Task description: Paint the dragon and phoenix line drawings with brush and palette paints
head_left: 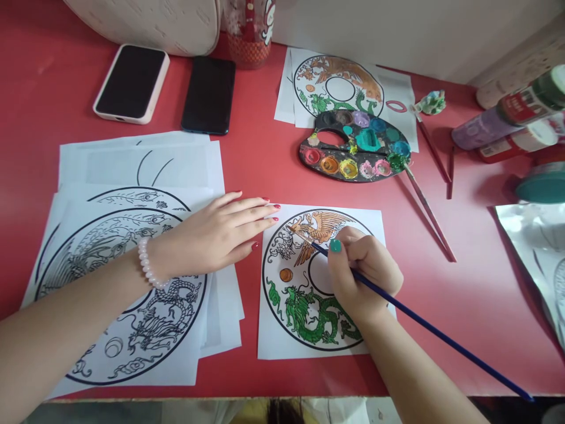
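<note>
My right hand [366, 271] pinches a long blue paintbrush [397, 303]. Its tip meets the orange phoenix at the upper left of a printed drawing [274, 318] with a round design. On that sheet a dragon is painted green and a small ball orange. My left hand [220, 232] lies flat with fingers stretched, its palm over a stack of unpainted printed sheets [185, 359] and its fingertips by the drawing's left edge. A beaded bracelet [150, 265] circles my left wrist. Beyond the drawing rests a black paint palette [338, 159] with several colour wells.
A partly painted sheet [304, 65] lies behind the palette. One paintbrush [428, 209] leans on the palette's right edge, and another [432, 144] lies beyond it. Paint bottles [485, 126] stand at right. Two phones [132, 82] [209, 94] and a clear cup [249, 35] sit at the back.
</note>
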`<state>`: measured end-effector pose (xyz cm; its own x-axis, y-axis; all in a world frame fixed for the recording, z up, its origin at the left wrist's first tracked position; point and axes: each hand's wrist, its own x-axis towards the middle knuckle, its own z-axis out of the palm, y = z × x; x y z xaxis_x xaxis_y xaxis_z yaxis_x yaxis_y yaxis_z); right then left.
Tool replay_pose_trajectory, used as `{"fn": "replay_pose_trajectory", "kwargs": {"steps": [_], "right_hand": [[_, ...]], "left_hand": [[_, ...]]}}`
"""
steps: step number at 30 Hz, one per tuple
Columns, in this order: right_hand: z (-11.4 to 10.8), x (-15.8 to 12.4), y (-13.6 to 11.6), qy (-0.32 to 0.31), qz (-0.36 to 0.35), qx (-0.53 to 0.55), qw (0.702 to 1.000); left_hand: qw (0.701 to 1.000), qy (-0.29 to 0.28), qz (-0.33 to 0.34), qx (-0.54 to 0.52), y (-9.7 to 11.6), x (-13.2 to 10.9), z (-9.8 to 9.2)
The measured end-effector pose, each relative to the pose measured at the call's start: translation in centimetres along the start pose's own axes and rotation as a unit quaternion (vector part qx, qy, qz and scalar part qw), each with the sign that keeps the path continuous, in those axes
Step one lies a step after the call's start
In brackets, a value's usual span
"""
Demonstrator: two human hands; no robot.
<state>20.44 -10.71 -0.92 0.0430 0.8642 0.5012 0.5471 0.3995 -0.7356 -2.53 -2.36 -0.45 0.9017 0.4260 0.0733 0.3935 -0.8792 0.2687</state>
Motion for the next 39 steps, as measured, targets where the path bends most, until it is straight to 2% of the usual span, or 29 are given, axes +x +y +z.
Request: {"fn": "replay_pose_trajectory", "kwargs": {"steps": [27,39], "right_hand": [[0.18,0.29,-0.19,-0.01,-0.001,-0.02,1.0],[0.05,0.55,-0.51,-0.033,-0.017,0.005,0.999]], "left_hand": [[1.0,-0.001,-0.001,-0.015,-0.06,-0.01,-0.02],[1.0,-0.002,-0.003,-0.019,-0.05,-0.03,-0.02]]}}
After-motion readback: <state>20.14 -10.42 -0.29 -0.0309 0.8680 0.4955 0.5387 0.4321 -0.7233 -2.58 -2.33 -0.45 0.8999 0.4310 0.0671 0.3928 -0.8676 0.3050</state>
